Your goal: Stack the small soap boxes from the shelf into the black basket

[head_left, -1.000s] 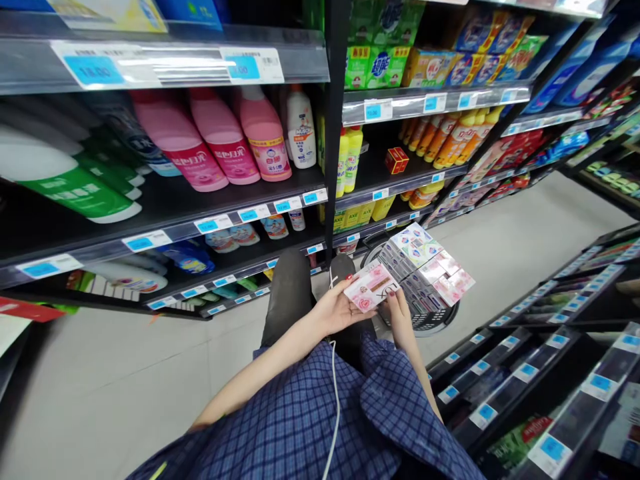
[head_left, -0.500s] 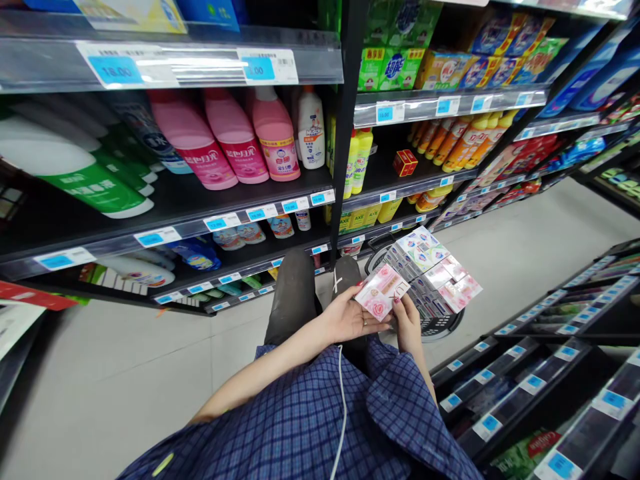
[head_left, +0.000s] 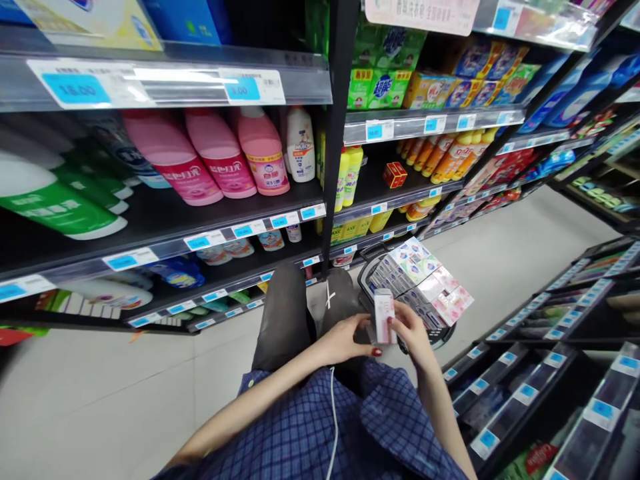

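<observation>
A small pink and white soap box [head_left: 384, 315] stands on its narrow side between both my hands, in front of my lap. My right hand [head_left: 413, 331] grips it from the right with fingers closed round it. My left hand [head_left: 347, 340] touches its lower left corner, thumb and fingers pinched on it. Just beyond the box, a dark shopping basket [head_left: 370, 275] on the floor holds several flat packs of the same kind of boxes [head_left: 425, 277]. My knees in dark trousers [head_left: 287, 313] show below the shelves.
Store shelves on the left carry pink bottles [head_left: 220, 157], green bottles [head_left: 55, 200], a white bottle [head_left: 300, 143] and yellow bottles [head_left: 350, 173]. A low shelf rack [head_left: 540, 373] with blue price tags stands on the right. A pale tiled aisle [head_left: 505, 247] runs ahead.
The soap box has been turned from lying face up in my left palm to standing on edge, with my right hand now gripping it. The view shifted slightly.
</observation>
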### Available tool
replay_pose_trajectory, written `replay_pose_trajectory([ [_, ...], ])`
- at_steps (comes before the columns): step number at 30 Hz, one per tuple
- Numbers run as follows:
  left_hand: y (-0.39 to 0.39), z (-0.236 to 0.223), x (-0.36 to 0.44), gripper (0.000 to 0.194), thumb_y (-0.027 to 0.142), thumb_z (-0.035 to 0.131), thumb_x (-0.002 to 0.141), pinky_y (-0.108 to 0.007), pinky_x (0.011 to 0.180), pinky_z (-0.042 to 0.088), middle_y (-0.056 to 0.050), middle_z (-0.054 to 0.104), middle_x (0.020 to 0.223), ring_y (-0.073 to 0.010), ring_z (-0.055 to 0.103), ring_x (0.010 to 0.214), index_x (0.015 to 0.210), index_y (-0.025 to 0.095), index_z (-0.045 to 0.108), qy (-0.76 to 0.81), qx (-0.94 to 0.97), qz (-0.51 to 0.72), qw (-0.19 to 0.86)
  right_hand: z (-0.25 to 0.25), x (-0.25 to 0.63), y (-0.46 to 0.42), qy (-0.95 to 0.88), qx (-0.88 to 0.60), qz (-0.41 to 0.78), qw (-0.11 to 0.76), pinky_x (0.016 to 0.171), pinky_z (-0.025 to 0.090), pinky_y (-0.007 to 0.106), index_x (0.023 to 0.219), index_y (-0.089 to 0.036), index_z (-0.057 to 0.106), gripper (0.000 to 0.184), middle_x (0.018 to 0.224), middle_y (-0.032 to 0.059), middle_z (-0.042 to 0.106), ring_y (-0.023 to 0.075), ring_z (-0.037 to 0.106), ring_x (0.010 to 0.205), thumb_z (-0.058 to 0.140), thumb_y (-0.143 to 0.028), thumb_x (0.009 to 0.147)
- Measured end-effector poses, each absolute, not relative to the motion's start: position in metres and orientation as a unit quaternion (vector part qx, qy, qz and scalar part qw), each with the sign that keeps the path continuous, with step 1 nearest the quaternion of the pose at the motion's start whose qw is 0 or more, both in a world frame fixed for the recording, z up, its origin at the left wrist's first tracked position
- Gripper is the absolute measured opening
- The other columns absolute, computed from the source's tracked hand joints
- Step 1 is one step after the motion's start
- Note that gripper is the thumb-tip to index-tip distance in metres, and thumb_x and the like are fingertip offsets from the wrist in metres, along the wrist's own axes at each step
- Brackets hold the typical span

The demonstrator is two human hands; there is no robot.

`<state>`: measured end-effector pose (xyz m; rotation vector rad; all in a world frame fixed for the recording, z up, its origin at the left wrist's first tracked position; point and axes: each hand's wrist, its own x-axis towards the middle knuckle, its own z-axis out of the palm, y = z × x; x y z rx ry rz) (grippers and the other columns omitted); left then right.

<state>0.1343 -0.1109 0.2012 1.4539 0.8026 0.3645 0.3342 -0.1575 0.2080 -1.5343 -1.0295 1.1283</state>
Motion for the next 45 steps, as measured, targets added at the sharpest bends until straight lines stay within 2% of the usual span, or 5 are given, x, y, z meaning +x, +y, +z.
replay_pose_trajectory([
  [5, -0.083, 0.156, 0.087, 0.065, 0.055, 0.057, 0.087, -0.051, 0.117, 0.028, -0.020, 0.051, 0.145, -0.0387, 0.042, 0.138, 0.139, 0.015, 0.057, 0.526, 0.743, 0.076, 0.406, 0.214, 0.453, -0.093, -0.486, -0.803, 0.196, 0.284, 0.088, 0.051, 0.046, 0.118, -0.014, 0.062, 0.063, 0.112, 0.0165, 0.069, 0.0325, 0.065, 0.098, 0.069, -0.048, 0.066],
  [8, -0.074, 0.106, 0.048, 0.079, 0.041, 0.062, 0.084, -0.073, 0.111, 0.009, -0.032, 0.025, 0.157, -0.0523, 0.017, 0.145, 0.148, 0.000, 0.041, 0.676, 0.692, -0.006, 0.253, 0.212, 0.519, -0.038, -0.538, -0.830, 0.089, 0.118, 0.096, 0.048, 0.043, 0.124, -0.010, 0.060, 0.064, 0.115, 0.0193, 0.068, 0.0334, 0.064, 0.107, 0.071, -0.041, 0.070],
  [12, -0.082, 0.054, 0.013, 0.075, 0.053, 0.044, 0.093, -0.070, 0.107, 0.027, -0.022, 0.002, 0.165, -0.0551, 0.018, 0.144, 0.157, 0.019, 0.027, 0.723, 0.658, -0.082, 0.193, 0.189, 0.571, 0.020, -0.557, -0.828, 0.064, -0.015, 0.095, 0.048, 0.037, 0.128, -0.004, 0.056, 0.066, 0.116, 0.0229, 0.066, 0.0317, 0.064, 0.110, 0.073, -0.037, 0.073],
  [15, -0.089, 0.042, 0.010, 0.072, 0.055, 0.039, 0.095, -0.063, 0.107, 0.034, -0.021, 0.003, 0.165, -0.0526, 0.020, 0.144, 0.158, 0.023, 0.025, 0.729, 0.664, -0.063, 0.152, 0.166, 0.586, 0.042, -0.568, -0.817, 0.077, -0.065, 0.091, 0.048, 0.033, 0.127, -0.003, 0.056, 0.064, 0.113, 0.0222, 0.067, 0.0296, 0.064, 0.108, 0.074, -0.034, 0.074],
  [45, -0.084, 0.044, 0.017, 0.070, 0.053, 0.041, 0.094, -0.059, 0.109, 0.034, -0.020, 0.012, 0.162, -0.0489, 0.024, 0.143, 0.156, 0.020, 0.032, 0.747, 0.647, -0.051, 0.144, 0.126, 0.605, 0.051, -0.555, -0.812, 0.141, -0.108, 0.099, 0.045, 0.033, 0.133, -0.002, 0.052, 0.070, 0.123, 0.0228, 0.062, 0.0297, 0.060, 0.116, 0.075, -0.038, 0.077],
])
